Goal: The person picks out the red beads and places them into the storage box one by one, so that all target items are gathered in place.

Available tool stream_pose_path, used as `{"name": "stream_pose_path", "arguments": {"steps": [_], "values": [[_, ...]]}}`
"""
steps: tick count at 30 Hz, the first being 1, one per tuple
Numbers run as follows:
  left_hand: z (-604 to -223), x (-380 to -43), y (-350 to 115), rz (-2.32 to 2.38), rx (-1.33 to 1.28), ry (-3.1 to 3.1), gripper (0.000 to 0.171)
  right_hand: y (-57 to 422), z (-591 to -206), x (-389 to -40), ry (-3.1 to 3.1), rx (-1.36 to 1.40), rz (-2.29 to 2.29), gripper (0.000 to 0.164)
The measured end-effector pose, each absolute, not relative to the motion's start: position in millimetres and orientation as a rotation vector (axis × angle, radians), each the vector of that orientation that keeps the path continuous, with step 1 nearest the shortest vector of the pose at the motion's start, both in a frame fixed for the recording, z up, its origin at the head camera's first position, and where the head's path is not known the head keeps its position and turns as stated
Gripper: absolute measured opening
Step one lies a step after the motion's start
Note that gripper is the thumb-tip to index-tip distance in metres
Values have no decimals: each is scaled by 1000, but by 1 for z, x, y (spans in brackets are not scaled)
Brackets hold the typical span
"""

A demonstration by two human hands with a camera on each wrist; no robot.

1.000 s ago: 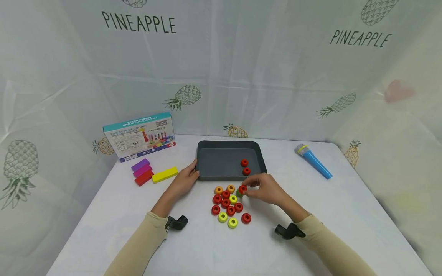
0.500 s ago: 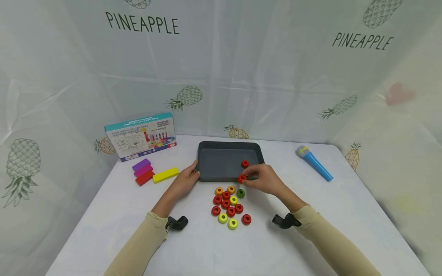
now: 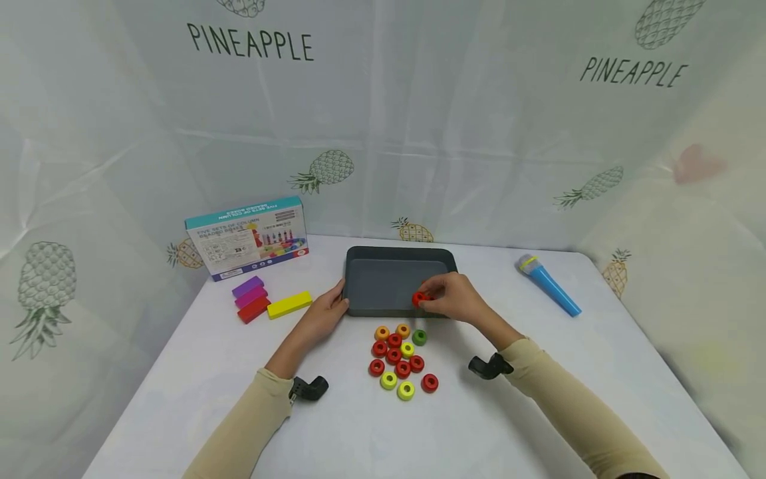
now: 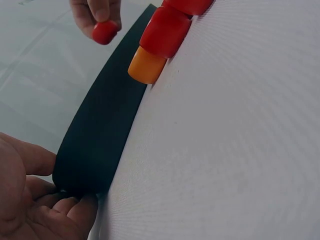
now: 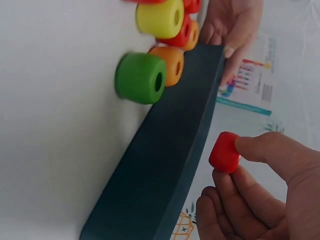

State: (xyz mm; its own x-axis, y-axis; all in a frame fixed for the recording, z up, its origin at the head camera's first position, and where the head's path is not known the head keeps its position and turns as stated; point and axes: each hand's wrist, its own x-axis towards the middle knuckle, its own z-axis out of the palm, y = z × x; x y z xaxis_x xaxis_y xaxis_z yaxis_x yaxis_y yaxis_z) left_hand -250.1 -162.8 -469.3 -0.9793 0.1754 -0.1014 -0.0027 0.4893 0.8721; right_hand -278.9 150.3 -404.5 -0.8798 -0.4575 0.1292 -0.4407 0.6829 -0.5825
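Observation:
A dark grey rectangular tray (image 3: 383, 283) lies on the white table. My left hand (image 3: 324, 314) grips its near left corner, thumb at the rim and fingers curled against the wall in the left wrist view. Over the tray's front right part, my right hand (image 3: 457, 298) pinches a red bead (image 5: 225, 152) between thumb and fingertips. The hand covers the tray's right side, where red beads lay. In front of the tray sits a loose group of beads: several red (image 3: 393, 356), a few yellow (image 3: 405, 390), two orange (image 3: 382, 333) and one green (image 3: 419, 337).
To the left lie a yellow block (image 3: 290, 305) and a red block (image 3: 253, 310) with magenta and purple ones. A toy box (image 3: 248, 239) stands behind them. A blue toy microphone (image 3: 550, 286) lies at the right. A pineapple-print curtain (image 3: 419, 120) hangs behind the table.
My right hand has lifted a red bead from beside the green one and carried it forward over the tray. The left hand stays on the tray's corner.

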Motion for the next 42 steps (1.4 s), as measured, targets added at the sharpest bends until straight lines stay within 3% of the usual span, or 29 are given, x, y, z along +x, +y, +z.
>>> {"name": "stream_pose_path", "arguments": {"steps": [26, 42], "values": [[-473, -253, -163, 1509, 125, 2550, 62, 139, -429, -314, 2871, -725, -804, 18], [-472, -251, -162, 1510, 99, 2545, 61, 140, -434, -313, 2868, -731, -794, 18]]}}
